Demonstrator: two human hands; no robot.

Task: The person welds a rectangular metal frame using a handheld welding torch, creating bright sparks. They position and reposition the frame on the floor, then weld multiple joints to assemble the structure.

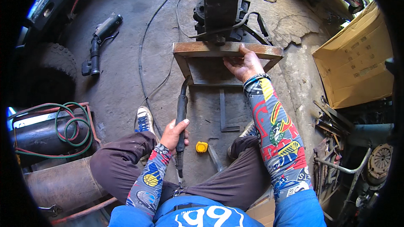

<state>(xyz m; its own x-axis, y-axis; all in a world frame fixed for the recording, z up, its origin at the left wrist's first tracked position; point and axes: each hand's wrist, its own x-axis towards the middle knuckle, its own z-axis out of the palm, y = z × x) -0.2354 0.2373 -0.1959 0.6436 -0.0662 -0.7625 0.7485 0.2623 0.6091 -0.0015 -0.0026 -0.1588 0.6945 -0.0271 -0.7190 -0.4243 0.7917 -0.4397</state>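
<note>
My left hand is wrapped round the black handle of a welding torch. The torch's bent neck points away from me, its tip at the near left corner of a rusty rectangular steel frame. My right hand grips the frame's far bar right of its middle, thumb on top and fingers curled beneath. Beyond that bar stands a large dark bench vise. Between my legs a yellow tape measure lies on the floor, beside a flat grey metal strip. An L-shaped metal piece lies nearer the frame.
Cables trail across the concrete at left of the vise. A black power tool lies at far left. Cylinders with red and green hoses flank my left side. On the right are a cardboard box and scrap metal.
</note>
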